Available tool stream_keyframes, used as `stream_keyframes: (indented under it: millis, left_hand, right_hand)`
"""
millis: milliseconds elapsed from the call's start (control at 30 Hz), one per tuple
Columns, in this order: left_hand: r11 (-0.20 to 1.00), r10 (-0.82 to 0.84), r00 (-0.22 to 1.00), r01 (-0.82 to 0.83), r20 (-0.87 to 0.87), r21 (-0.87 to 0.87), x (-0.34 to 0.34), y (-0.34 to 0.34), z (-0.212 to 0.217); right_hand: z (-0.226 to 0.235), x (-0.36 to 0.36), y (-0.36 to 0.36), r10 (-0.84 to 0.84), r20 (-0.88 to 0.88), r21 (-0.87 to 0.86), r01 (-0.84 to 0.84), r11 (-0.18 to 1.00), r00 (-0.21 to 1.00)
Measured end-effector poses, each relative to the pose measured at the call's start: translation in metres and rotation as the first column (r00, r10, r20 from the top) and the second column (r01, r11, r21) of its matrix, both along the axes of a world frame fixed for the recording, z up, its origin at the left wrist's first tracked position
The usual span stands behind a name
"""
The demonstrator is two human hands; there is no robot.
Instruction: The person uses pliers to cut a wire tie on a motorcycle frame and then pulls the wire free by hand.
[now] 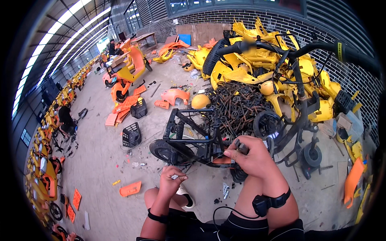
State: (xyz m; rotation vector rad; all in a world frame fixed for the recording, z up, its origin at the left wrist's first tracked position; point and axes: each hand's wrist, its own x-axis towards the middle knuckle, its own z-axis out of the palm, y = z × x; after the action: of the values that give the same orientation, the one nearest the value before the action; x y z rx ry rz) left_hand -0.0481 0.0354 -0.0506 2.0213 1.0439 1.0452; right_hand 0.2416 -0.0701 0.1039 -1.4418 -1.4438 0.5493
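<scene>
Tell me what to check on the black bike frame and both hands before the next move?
1. Right hand gripping a small dark part at the black bike frame: ok.
2. Left hand closed below the frame; what it holds: cannot tell.
3. Frame lying stripped on the concrete floor: ok.
4. Floor near the feet free of scraps: not ok, an orange panel and bits lie there.
5. Thin wire between the hands: cannot tell.

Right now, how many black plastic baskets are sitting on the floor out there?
2. One black basket sits on the concrete left of the stripped bike frame; another black basket sits farther back beside orange panels. More may be hidden within the yellow parts pile.
</scene>
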Motion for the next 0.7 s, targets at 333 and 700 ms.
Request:
stream_keyframes:
  millis: [333,700]
  left_hand:
    - [0.980,0.004,0.976,0.039,0.217,-0.195,-0.006,0.003,-0.030]
    - [0.861,-0.122,0.835,0.358,0.536,-0.362,0.011,-0.004,-0.063]
  right_hand:
    - [-0.006,-0.006,0.002,-0.006,0.006,-0.031,0.006,1.000,1.000]
    - [-0.021,-0.012,0.011,0.020,-0.382,-0.140,-0.080,0.987,0.924]
